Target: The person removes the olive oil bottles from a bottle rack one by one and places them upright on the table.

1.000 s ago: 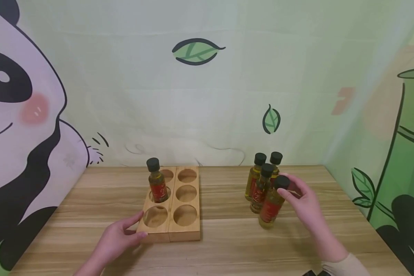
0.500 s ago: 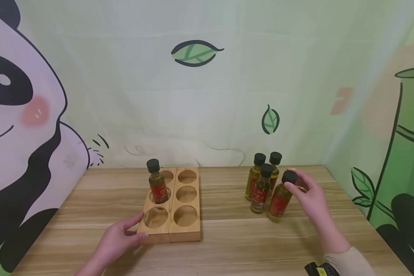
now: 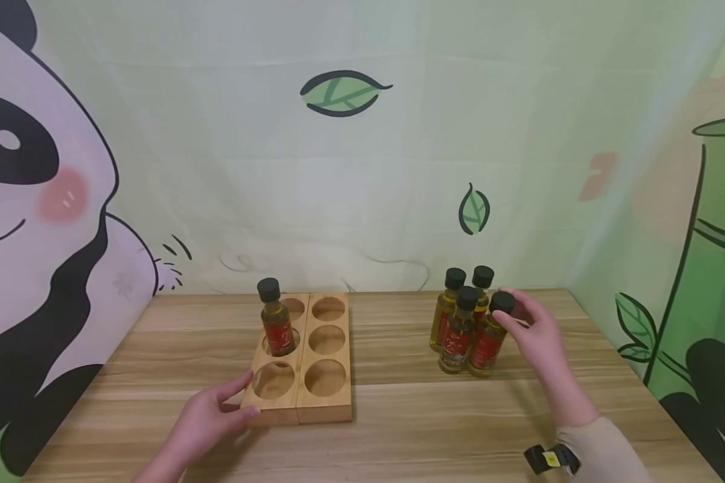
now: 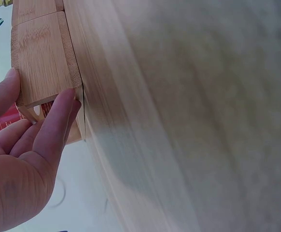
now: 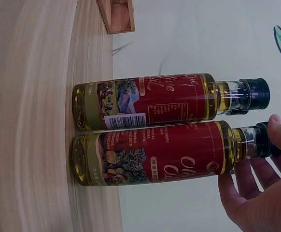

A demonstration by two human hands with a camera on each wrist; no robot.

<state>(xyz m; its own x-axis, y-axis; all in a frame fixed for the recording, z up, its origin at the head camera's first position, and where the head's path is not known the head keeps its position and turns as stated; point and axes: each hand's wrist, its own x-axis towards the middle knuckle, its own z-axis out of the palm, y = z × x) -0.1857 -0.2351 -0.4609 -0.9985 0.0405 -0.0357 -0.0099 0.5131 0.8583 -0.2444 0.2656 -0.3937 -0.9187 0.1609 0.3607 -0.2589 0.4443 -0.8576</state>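
My right hand [image 3: 534,332] grips an olive oil bottle [image 3: 487,345] by its black cap and neck, with thumb and fingers round it. That bottle stands upright at the right of a tight cluster. Beside it is another olive oil bottle [image 5: 145,101] with a red label, close up in the right wrist view. At the left, my left hand [image 3: 208,416] holds the front left corner of a wooden bottle rack [image 3: 299,410]; the left wrist view shows thumb and fingers on either side of its end [image 4: 41,58]. One bottle [image 3: 278,329] stands in the rack's middle left hole.
The rack is two wooden blocks side by side, with several round holes. More bottles [image 3: 453,335] stand close together left of my right hand. A printed cloth [image 3: 374,201] hangs behind the wooden table [image 3: 393,429]. A black strapped device [image 3: 550,459] sits at the right sleeve.
My right hand has shifted the gripped bottle right, then back and slightly left, against the cluster. The left hand and the rack have stayed in place.
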